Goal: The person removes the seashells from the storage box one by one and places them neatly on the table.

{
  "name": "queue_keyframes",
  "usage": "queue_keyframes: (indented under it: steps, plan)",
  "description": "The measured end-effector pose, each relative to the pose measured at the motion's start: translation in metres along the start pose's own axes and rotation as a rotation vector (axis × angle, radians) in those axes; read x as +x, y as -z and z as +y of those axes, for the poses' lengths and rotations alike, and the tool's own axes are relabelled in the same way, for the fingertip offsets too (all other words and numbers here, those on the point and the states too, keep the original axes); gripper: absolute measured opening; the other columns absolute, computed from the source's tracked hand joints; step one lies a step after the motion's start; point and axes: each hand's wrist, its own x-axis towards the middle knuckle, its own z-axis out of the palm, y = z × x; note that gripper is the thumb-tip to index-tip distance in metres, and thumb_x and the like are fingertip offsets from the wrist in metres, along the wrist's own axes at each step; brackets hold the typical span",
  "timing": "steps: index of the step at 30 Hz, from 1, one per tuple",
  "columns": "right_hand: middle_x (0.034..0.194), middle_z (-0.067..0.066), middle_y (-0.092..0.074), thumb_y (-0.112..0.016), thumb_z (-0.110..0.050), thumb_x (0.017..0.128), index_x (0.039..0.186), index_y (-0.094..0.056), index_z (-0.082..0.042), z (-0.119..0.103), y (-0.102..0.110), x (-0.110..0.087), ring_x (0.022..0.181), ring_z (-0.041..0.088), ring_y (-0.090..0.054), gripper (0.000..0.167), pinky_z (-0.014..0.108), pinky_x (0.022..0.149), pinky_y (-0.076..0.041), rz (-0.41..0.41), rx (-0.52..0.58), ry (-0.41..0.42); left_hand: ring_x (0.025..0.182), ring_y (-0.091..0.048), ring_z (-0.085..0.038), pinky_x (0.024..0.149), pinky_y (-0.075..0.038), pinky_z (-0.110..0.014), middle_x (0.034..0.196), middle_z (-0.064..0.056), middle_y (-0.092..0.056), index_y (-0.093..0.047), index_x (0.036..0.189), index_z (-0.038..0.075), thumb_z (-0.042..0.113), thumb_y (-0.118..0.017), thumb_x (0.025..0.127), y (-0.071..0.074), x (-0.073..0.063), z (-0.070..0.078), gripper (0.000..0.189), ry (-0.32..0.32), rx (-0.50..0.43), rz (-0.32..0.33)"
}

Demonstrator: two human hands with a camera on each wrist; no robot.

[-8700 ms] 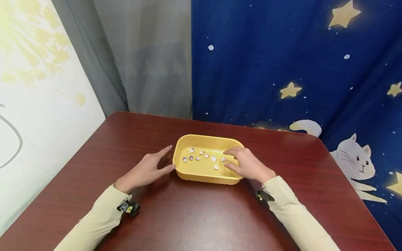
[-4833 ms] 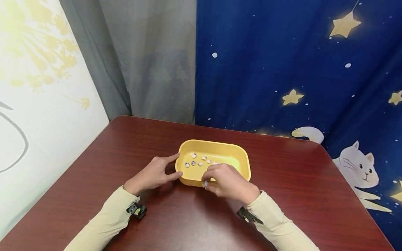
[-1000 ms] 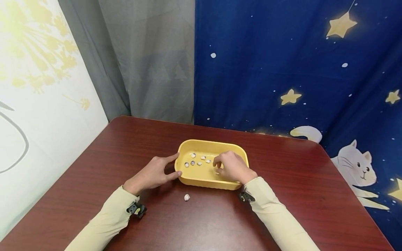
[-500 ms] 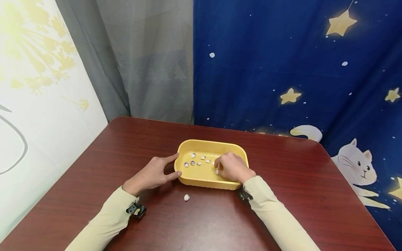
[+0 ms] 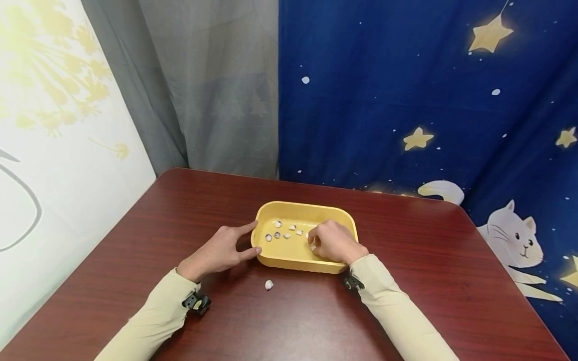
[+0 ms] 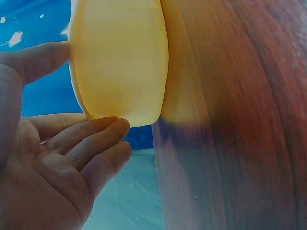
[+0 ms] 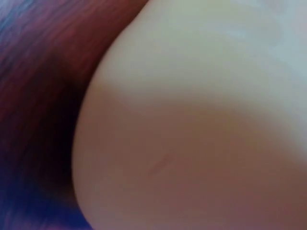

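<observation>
A yellow plastic tub (image 5: 298, 266) stands on the table, with several small whitish seashells (image 5: 278, 224) on its floor, some marked purple. My left hand (image 5: 220, 253) spreads its thumb and forefinger against the tub's left end. In the left wrist view, that hand's fingers (image 6: 103, 143) lie fairly straight against the yellow wall (image 6: 120, 62). My right hand (image 5: 334, 241) reaches into the tub's right half, fingers curled down, pinching a seashell (image 5: 312, 247) at the fingertips. Another seashell (image 5: 269, 285) lies on the table in front of the tub. Blurred yellow tub wall (image 7: 192, 120) fills the right wrist view.
The dark red-brown wooden table (image 5: 289, 321) extends around the tub, with rounded far corners. Behind it hang a grey curtain (image 5: 217, 100) and a blue one (image 5: 352, 100) with stars and a cat. A white printed panel (image 5: 67, 175) stands at the left.
Since the earliest frame, my left hand has come against the tub, and my right hand has laid one seashell on the table. It returned inside and its fingertips closed on another; little moved lately.
</observation>
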Motion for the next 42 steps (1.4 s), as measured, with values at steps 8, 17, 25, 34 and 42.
queue_keyframes:
  steps: [8, 17, 25, 34, 42]
  plan:
    - [0.064, -0.012, -0.059, -0.078, -0.011, 0.074, 0.078, -0.076, -0.022, -0.001, -0.003, 0.001, 0.067, 0.010, -0.055, 0.013, 0.027, 0.057, -0.044, -0.014, 0.006, 0.005, 0.110, -0.065, -0.020, 0.100, -0.053, -0.046, 0.132, -0.018, -0.067, -0.048, 0.148, 0.001, 0.039, -0.071, 0.092, 0.000, 0.000, -0.001, 0.072, -0.004, 0.002, 0.001]
    - [0.071, -0.007, -0.068, -0.073, -0.007, 0.074, 0.076, -0.077, -0.022, -0.001, -0.002, 0.001, 0.069, 0.012, -0.059, 0.016, 0.027, 0.057, -0.046, -0.006, 0.004, 0.021, 0.109, -0.065, -0.019, 0.099, -0.053, -0.045, 0.132, -0.018, -0.067, -0.048, 0.148, 0.001, 0.040, -0.070, 0.092, 0.000, 0.001, -0.002, 0.071, -0.009, 0.017, -0.002]
    - [0.076, -0.006, -0.071, -0.073, -0.007, 0.077, 0.080, -0.080, -0.018, -0.002, 0.003, 0.000, 0.073, 0.011, -0.061, 0.014, 0.028, 0.064, -0.051, 0.029, 0.024, 0.015, 0.107, -0.065, -0.019, 0.099, -0.053, -0.045, 0.134, -0.018, -0.066, -0.048, 0.148, 0.001, 0.040, -0.070, 0.092, 0.001, 0.001, -0.001, 0.071, -0.010, 0.010, 0.000]
    - [0.092, -0.002, -0.076, -0.075, -0.009, 0.078, 0.088, -0.081, -0.016, -0.002, 0.009, -0.005, 0.088, 0.018, -0.069, 0.014, 0.032, 0.075, -0.056, 0.057, 0.041, 0.040, 0.115, -0.065, -0.021, 0.100, -0.052, -0.046, 0.143, -0.018, -0.059, -0.049, 0.147, 0.000, 0.039, -0.070, 0.092, 0.000, 0.000, -0.001, 0.070, -0.022, 0.013, 0.004]
    - [0.090, -0.004, -0.077, -0.077, -0.009, 0.075, 0.090, -0.081, -0.015, -0.004, 0.016, -0.008, 0.090, 0.018, -0.070, 0.016, 0.033, 0.078, -0.055, 0.066, 0.086, 0.031, 0.113, -0.065, -0.020, 0.100, -0.053, -0.046, 0.140, -0.018, -0.062, -0.048, 0.147, 0.000, 0.039, -0.070, 0.092, 0.001, 0.000, -0.001, 0.071, -0.015, 0.013, 0.000]
